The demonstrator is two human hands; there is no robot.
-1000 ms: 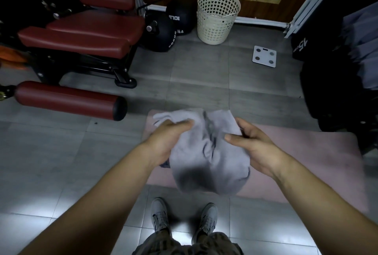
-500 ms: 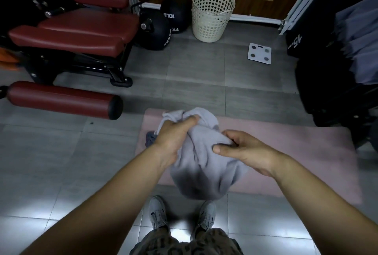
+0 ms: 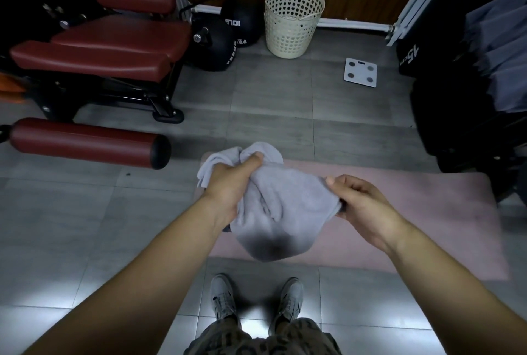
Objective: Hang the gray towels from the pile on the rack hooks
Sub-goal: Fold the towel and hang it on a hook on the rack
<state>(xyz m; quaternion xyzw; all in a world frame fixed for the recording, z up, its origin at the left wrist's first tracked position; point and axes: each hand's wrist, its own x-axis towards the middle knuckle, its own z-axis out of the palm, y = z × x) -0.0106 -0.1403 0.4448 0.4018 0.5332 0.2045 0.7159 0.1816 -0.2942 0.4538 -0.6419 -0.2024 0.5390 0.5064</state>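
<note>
Holding the gray towel (image 3: 278, 206) bunched above the pink mat (image 3: 433, 212), I clench one end in my left hand (image 3: 228, 183) and pinch the other in my right hand (image 3: 363, 206). Its long axis runs hand to hand. The hung towels (image 3: 502, 49) lie far right, nearer my right hand. A ball (image 3: 242, 24) reads "10LB", a box (image 3: 410, 55) "15cm".

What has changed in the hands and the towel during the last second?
The right hand moved right, from the middle of the towel to its edge, and pinches it there; the towel is now drawn out wider between the hands. The left hand keeps gripping the bunched top. Mat and basket stayed.
</note>
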